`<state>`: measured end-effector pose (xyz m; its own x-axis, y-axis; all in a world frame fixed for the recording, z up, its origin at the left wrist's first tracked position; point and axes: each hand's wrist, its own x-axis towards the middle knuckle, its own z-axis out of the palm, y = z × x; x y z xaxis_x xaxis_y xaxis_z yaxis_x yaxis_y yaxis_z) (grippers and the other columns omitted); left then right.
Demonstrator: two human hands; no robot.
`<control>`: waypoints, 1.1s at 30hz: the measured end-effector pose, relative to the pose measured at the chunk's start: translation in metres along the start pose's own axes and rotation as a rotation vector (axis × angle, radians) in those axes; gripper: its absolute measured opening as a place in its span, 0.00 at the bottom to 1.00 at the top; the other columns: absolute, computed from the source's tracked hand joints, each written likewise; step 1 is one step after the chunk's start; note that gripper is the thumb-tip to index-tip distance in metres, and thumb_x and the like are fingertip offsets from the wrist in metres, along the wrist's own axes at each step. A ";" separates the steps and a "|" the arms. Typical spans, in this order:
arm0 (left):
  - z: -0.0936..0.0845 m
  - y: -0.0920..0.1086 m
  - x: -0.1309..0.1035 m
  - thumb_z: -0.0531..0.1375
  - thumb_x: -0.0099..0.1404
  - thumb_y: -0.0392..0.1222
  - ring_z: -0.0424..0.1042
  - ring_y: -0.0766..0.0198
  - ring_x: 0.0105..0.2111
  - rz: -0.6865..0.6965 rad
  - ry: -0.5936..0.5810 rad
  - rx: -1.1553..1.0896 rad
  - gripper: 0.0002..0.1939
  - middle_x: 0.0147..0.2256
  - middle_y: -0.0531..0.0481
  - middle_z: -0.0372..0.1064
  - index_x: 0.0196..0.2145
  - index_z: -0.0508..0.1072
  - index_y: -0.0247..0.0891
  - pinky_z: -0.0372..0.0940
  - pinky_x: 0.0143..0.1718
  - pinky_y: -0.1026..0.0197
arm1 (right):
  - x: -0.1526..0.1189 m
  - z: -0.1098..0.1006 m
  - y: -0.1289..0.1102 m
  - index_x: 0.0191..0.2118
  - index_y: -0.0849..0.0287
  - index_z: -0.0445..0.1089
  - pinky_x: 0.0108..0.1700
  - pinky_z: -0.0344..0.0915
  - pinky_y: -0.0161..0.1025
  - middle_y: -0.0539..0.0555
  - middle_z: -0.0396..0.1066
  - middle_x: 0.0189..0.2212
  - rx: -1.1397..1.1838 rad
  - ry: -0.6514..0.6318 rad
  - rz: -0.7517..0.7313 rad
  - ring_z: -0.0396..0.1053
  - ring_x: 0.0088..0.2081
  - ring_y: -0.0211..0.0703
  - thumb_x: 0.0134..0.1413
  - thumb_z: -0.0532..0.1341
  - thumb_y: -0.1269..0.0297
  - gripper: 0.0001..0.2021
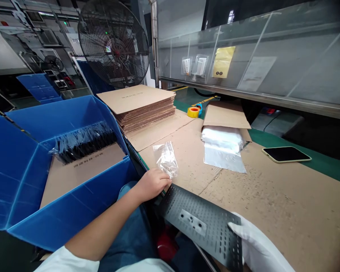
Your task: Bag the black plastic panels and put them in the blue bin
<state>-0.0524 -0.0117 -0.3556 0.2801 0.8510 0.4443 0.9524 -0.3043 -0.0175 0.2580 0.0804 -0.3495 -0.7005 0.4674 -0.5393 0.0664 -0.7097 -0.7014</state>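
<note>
A black perforated metal plate (198,211) hangs tilted over my lap at the table's front edge. A pale rectangular patch with several dark holes (192,222) sits on its face. My right hand (251,238), in a white glove, grips the plate's right end, with the thumb on top. My left hand (153,185) is bare, its fingers closed at the plate's far left corner. Just beyond those fingertips lies a small clear plastic bag (166,158). Whether the left fingers pinch the bag or the plate's corner I cannot tell.
To the left stands a blue bin (73,211) holding cardboard and a bagged row of dark parts (85,143). Stacked cardboard sheets (138,100) lie behind. Plastic bags (223,147) sit under folded cardboard (226,113), near yellow tape (193,112) and a phone (286,154). A large fan (115,45) stands beyond.
</note>
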 end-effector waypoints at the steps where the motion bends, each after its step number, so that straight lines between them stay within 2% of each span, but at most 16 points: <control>1: 0.000 0.000 -0.001 0.49 0.70 0.35 0.72 0.62 0.35 0.021 -0.015 -0.001 0.14 0.36 0.47 0.75 0.37 0.75 0.36 0.63 0.34 0.60 | 0.001 -0.001 0.001 0.46 0.56 0.73 0.33 0.71 0.47 0.54 0.72 0.21 -0.008 -0.001 0.006 0.68 0.18 0.45 0.43 0.68 0.57 0.21; 5: 0.004 -0.001 -0.003 0.50 0.69 0.33 0.72 0.61 0.36 0.072 -0.039 -0.010 0.13 0.37 0.46 0.75 0.40 0.75 0.36 0.64 0.35 0.59 | 0.005 -0.002 0.005 0.46 0.57 0.72 0.37 0.71 0.49 0.55 0.74 0.23 -0.007 0.025 -0.005 0.72 0.23 0.48 0.41 0.69 0.57 0.23; 10: 0.003 0.003 -0.002 0.50 0.69 0.34 0.73 0.61 0.41 0.017 -0.064 -0.103 0.14 0.43 0.46 0.75 0.45 0.74 0.37 0.67 0.40 0.59 | 0.009 0.003 0.004 0.44 0.59 0.72 0.42 0.71 0.49 0.57 0.76 0.29 0.018 0.100 -0.064 0.75 0.33 0.54 0.41 0.68 0.57 0.21; 13: 0.002 0.005 -0.002 0.50 0.67 0.30 0.73 0.62 0.45 -0.017 -0.108 -0.206 0.17 0.47 0.47 0.74 0.48 0.73 0.38 0.67 0.45 0.59 | 0.008 0.006 0.005 0.44 0.56 0.72 0.39 0.72 0.47 0.57 0.77 0.31 0.018 0.097 -0.076 0.75 0.34 0.54 0.45 0.67 0.57 0.18; 17: 0.000 0.004 -0.002 0.50 0.65 0.28 0.72 0.61 0.47 -0.036 -0.164 -0.298 0.20 0.49 0.48 0.72 0.51 0.72 0.38 0.66 0.48 0.59 | 0.008 0.007 0.005 0.47 0.53 0.71 0.43 0.72 0.47 0.56 0.76 0.40 0.088 0.032 -0.134 0.74 0.41 0.52 0.51 0.64 0.61 0.16; 20: -0.003 0.002 -0.001 0.50 0.64 0.27 0.71 0.61 0.49 -0.056 -0.198 -0.345 0.22 0.51 0.48 0.71 0.52 0.71 0.38 0.66 0.50 0.59 | 0.009 0.005 0.005 0.48 0.50 0.71 0.43 0.72 0.45 0.55 0.75 0.45 0.111 0.046 -0.184 0.73 0.44 0.52 0.54 0.63 0.61 0.14; 26: -0.007 0.002 -0.002 0.52 0.63 0.27 0.69 0.61 0.51 -0.111 -0.193 -0.407 0.23 0.52 0.47 0.70 0.54 0.70 0.38 0.64 0.54 0.58 | 0.012 -0.002 0.005 0.49 0.48 0.70 0.35 0.72 0.43 0.52 0.75 0.45 0.097 0.149 -0.218 0.74 0.40 0.50 0.54 0.63 0.59 0.15; 29: -0.005 0.003 -0.002 0.52 0.62 0.27 0.69 0.62 0.51 -0.157 -0.160 -0.449 0.23 0.52 0.47 0.70 0.53 0.70 0.38 0.64 0.54 0.59 | 0.010 -0.002 0.003 0.52 0.50 0.68 0.38 0.72 0.44 0.55 0.75 0.43 0.127 0.109 -0.225 0.73 0.42 0.52 0.54 0.62 0.61 0.18; 33: -0.004 0.004 -0.001 0.52 0.63 0.28 0.70 0.63 0.51 -0.157 -0.139 -0.516 0.22 0.51 0.47 0.71 0.53 0.71 0.40 0.64 0.54 0.59 | 0.007 0.002 0.001 0.51 0.51 0.69 0.43 0.71 0.47 0.57 0.74 0.45 0.132 0.029 -0.187 0.71 0.47 0.54 0.55 0.61 0.62 0.16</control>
<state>-0.0496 -0.0157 -0.3525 0.1861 0.9409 0.2831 0.8112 -0.3097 0.4960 0.2523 0.0822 -0.3527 -0.6710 0.6107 -0.4205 -0.1570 -0.6713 -0.7243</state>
